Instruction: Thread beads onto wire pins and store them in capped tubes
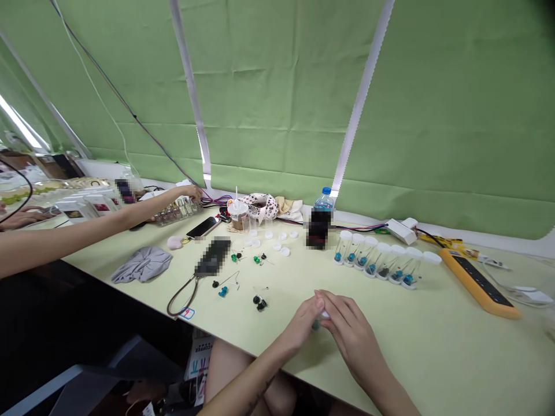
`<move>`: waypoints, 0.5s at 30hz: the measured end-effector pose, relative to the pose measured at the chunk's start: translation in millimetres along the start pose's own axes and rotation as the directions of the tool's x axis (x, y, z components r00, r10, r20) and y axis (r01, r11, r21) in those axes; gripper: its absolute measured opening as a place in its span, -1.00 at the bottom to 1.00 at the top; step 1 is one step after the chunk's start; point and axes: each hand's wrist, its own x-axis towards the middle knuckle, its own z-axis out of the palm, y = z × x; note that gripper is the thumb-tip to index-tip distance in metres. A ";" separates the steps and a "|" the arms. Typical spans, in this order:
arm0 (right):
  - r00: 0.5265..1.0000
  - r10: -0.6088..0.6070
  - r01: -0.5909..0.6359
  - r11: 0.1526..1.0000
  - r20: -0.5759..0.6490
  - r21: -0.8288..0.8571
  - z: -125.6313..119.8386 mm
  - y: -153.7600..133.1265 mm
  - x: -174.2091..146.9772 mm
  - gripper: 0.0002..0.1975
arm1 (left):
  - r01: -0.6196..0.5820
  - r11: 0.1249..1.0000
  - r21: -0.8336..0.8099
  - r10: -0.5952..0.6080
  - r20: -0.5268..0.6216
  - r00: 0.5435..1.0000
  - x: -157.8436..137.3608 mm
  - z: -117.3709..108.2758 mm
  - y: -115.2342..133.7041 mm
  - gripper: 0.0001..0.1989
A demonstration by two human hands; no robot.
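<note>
Near the table's front edge, my left hand (301, 328) and my right hand (353, 332) come together around a small clear tube (316, 325) with a white cap (325, 315). My left fingers wrap the tube, and my right fingers close over the cap; much of both is hidden. Beyond my right hand stands a row of capped clear tubes (370, 263) holding blue and dark pieces on thin wires. Left of my hands lie loose black pieces (260, 303), a blue piece (222, 292) and green pieces (257, 259), with thin wires beside them.
White caps (285, 252) and uncapped tubes (247, 228) sit behind the loose pieces. A bottle (324, 200), a drink cup (238, 214) and a phone (203, 227) stand or lie farther back. An orange power strip (479, 283) lies right. A co-worker's arm (117, 222) reaches in from the left.
</note>
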 end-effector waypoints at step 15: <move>0.993 0.118 -0.121 0.986 0.030 0.119 7.2 8.5 5.9 -0.44 | -0.014 0.985 0.172 -0.009 0.129 0.992 -1.7 -17.2 8.9 -0.57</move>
